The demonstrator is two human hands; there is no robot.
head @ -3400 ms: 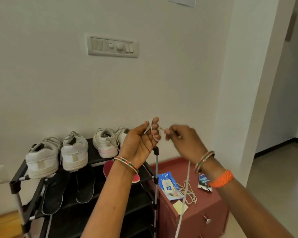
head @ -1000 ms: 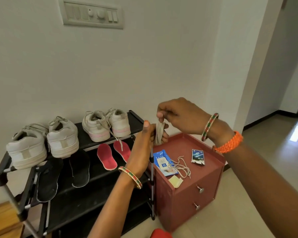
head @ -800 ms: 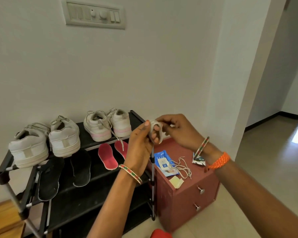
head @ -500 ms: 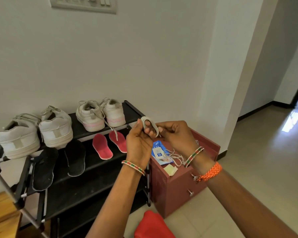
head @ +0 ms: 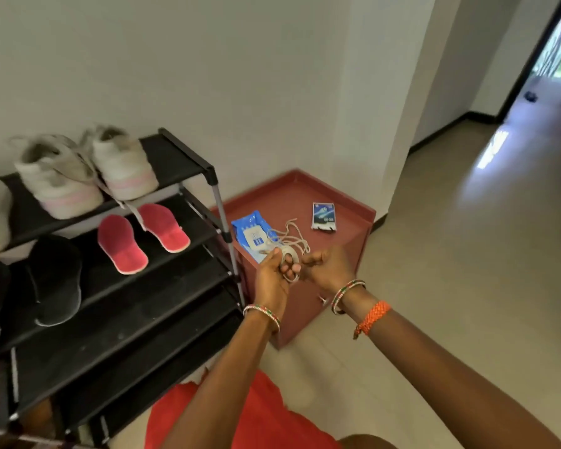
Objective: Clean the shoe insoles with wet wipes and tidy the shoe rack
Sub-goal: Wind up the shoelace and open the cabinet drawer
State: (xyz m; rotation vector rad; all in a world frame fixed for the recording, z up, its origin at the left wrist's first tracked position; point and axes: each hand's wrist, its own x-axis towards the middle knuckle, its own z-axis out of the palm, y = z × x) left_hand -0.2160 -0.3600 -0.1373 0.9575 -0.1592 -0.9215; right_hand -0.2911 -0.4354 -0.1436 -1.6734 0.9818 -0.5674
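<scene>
My left hand (head: pixel 272 270) grips a white shoelace wound into a small coil (head: pixel 289 258), held just above the near edge of the red cabinet (head: pixel 347 234). My right hand (head: pixel 329 265) is close beside it with curled fingers, pinching the coil's end. A second loose shoelace (head: pixel 292 236) lies on the cabinet top, partly over the blue wet wipes pack (head: pixel 251 234). Two pink insoles (head: pixel 143 241) lie on the black shoe rack's (head: pixel 188 157) second shelf, dark insoles (head: pixel 57 280) to their left. White sneakers (head: pixel 88 173) stand on the top shelf.
A small blue-and-white sachet (head: pixel 323 217) lies at the cabinet's far right. The rack's metal post (head: pixel 229 241) stands right beside my left hand. Tiled floor (head: pixel 467 254) stretches to the right toward a doorway. My red clothing (head: pixel 240 416) shows at the bottom.
The long dangling lace has been wound into a coil around my left fingers. Both hands have come down from chest height to the cabinet top, and my view has tilted downward.
</scene>
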